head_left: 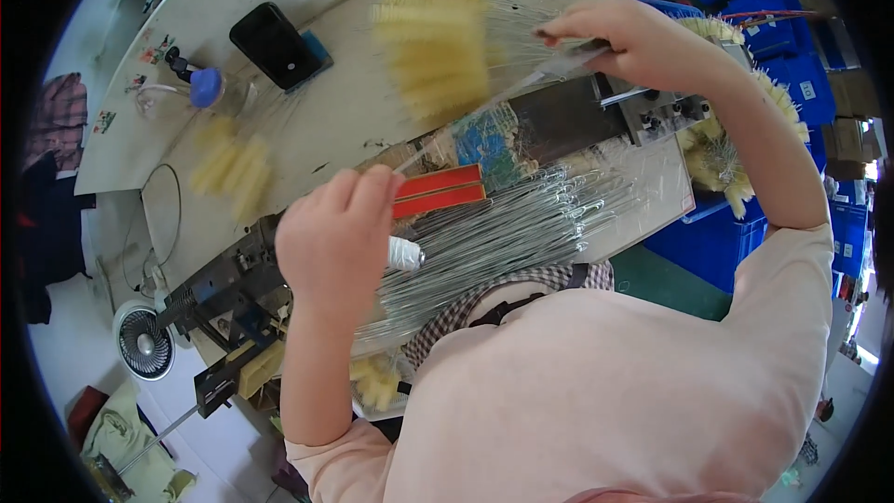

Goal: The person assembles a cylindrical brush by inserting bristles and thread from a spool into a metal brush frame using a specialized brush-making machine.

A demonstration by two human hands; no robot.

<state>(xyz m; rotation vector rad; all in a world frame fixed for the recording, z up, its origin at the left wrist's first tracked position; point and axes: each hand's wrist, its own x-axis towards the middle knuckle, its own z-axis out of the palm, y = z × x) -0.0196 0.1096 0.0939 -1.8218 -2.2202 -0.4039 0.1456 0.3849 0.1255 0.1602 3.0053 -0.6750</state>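
My left hand (337, 237) is closed in a fist above the machine, left of a red two-slot tray (440, 190). A white-wrapped stub (405, 254) shows beside this fist; whether the fingers grip it is hidden. At the upper right, my right hand (629, 42) is closed on a pale, blurred strip (549, 70). The strip slants down and left toward my left fingertips; what they hold I cannot make out. Between my arms lies a large bundle of bent metal wires (484, 247). A heap of yellow bristle brushes (433, 47) is beyond it, smeared by blur.
A dark metal machine (242, 270) runs along the bench (317, 144). A phone (270, 45), a blue-capped jar (209, 88) and more yellow brushes (233, 168) lie at the left. A small fan (144, 342) stands lower left. Blue crates (712, 247) stand at the right.
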